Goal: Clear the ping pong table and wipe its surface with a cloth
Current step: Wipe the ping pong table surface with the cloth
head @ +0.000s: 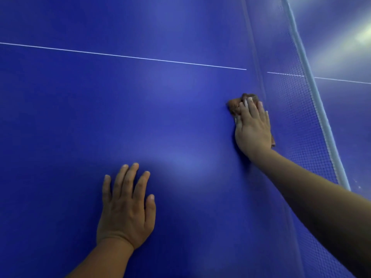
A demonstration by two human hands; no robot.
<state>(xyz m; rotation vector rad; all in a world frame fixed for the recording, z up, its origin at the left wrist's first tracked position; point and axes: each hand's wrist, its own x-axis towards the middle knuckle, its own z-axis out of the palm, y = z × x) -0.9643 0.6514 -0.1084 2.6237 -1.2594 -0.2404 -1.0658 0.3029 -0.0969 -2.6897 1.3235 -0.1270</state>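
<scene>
The blue ping pong table [120, 107] fills the view, with a thin white centre line [124, 55] across it. My right hand [253, 129] lies flat with straight fingers on a brown cloth [233, 106], pressing it onto the table just left of the net. Most of the cloth is hidden under the hand; a corner shows by the wrist. My left hand [126, 207] rests palm down on the bare surface, fingers spread, holding nothing.
The net [295, 117] with its white top band [319, 109] runs from the top right down to the lower right, right beside the cloth. Beyond it lies the table's other half [345, 47], with bright light glare.
</scene>
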